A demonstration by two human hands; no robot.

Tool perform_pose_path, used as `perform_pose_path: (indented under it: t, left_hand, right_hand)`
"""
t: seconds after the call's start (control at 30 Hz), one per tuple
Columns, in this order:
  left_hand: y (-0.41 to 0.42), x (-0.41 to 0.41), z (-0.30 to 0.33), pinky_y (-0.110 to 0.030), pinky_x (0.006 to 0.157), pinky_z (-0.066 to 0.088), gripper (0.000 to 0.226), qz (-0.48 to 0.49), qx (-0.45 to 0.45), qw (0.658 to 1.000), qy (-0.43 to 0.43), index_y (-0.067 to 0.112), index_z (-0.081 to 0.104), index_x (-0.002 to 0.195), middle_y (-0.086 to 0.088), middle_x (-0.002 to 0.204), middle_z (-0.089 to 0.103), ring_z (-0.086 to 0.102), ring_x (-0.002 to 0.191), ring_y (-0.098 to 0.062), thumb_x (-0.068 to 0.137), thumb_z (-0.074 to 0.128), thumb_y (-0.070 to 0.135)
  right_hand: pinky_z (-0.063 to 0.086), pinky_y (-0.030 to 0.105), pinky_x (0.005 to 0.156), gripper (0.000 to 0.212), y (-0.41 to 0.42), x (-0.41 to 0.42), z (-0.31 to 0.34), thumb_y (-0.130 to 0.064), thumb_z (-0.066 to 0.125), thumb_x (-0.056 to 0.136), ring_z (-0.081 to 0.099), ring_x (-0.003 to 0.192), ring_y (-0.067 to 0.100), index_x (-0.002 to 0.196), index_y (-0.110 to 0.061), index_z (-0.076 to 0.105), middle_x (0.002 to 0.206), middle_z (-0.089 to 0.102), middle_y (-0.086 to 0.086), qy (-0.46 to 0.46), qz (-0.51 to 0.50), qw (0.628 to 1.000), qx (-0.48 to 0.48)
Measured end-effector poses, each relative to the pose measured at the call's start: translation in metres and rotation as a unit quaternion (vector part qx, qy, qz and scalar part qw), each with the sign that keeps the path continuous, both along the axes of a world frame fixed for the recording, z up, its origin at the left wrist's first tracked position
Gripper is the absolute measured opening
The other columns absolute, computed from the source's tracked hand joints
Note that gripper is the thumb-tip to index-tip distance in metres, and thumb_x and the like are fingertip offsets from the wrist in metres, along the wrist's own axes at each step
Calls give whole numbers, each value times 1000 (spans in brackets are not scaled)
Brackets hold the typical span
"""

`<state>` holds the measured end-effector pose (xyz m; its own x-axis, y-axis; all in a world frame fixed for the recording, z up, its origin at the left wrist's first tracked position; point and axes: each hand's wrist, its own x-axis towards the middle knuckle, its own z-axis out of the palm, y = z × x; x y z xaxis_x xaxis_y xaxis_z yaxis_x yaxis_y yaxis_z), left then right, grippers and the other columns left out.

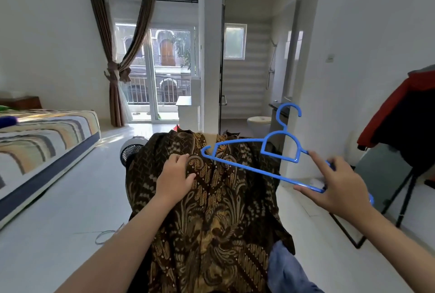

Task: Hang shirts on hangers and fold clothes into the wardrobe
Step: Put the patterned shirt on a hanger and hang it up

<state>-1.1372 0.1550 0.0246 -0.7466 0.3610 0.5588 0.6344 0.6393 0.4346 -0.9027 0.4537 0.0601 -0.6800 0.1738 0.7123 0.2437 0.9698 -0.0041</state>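
My left hand (175,178) gripped a bunch of the brown batik shirt (211,210) near its collar, holding it up in front of me. My right hand (336,184) pinched one end of the blue hanger (256,165), index finger stretched along its upper arm; the hanger's far tip sat at the shirt's collar, hook pointing up. Below my right forearm lay a blue cloth (284,269). Beyond my left hand stood a small fan (131,150) on the floor, and farther left the striped bed (44,137). Right of my right hand a red-and-black jacket (404,116) hung over a stand.
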Motion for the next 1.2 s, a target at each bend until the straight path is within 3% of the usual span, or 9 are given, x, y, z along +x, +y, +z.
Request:
perform_pose_path:
  t: [0.17,0.33,0.53,0.7,0.97,1.13,1.2]
  left_hand:
    - [20,-21,-23,-38,80,51,52,94,11,993,-77,19,48,133,-11,127,42,49,111,-28,84,66,26]
    - [34,-36,-36,-38,82,52,46,127,34,983,-125,25,51,129,-10,129,37,54,102,-26,86,62,16]
    - [34,-56,-37,-30,88,47,46,117,111,980,-118,5,54,128,-13,119,48,56,96,-26,83,54,-4]
    - [23,-55,-49,-35,89,51,43,93,129,982,-106,5,57,126,-7,114,56,60,88,-23,83,55,-4]
    - [4,-20,-86,-33,87,51,36,61,71,984,-149,7,61,120,-4,108,56,60,93,-21,84,58,4]
    - [-10,-12,-104,-32,92,47,39,88,-22,968,-233,6,56,122,-8,121,49,58,100,-24,83,55,5]
    - [-11,-14,-99,-35,94,48,36,83,-4,970,-230,9,55,121,-7,121,48,59,100,-24,85,56,9]
  right_hand:
    - [39,26,40,89,14,-16,-8,-76,52,69,38,56,16,139,-22,47,79,36,1,-6,18,999,-39]
    - [36,23,41,91,26,-33,-20,-78,48,69,38,58,15,137,-18,51,79,37,0,-24,25,999,-34]
    - [33,23,45,92,31,-57,-26,-78,48,69,40,60,17,137,-18,50,77,39,2,-25,44,998,-42]
    - [26,20,49,93,27,-72,-29,-78,46,68,39,63,15,137,-16,51,80,37,0,-23,63,996,-51]
    - [26,21,48,93,18,-91,-38,-77,45,69,35,62,15,139,-15,48,79,34,1,-44,70,995,-59]
    - [23,20,48,93,15,-97,-44,-77,45,68,35,60,17,136,-14,52,76,33,3,-46,65,995,-64]
    - [21,20,48,93,14,-100,-47,-77,47,66,34,59,16,134,-14,54,76,33,2,-44,61,995,-66]
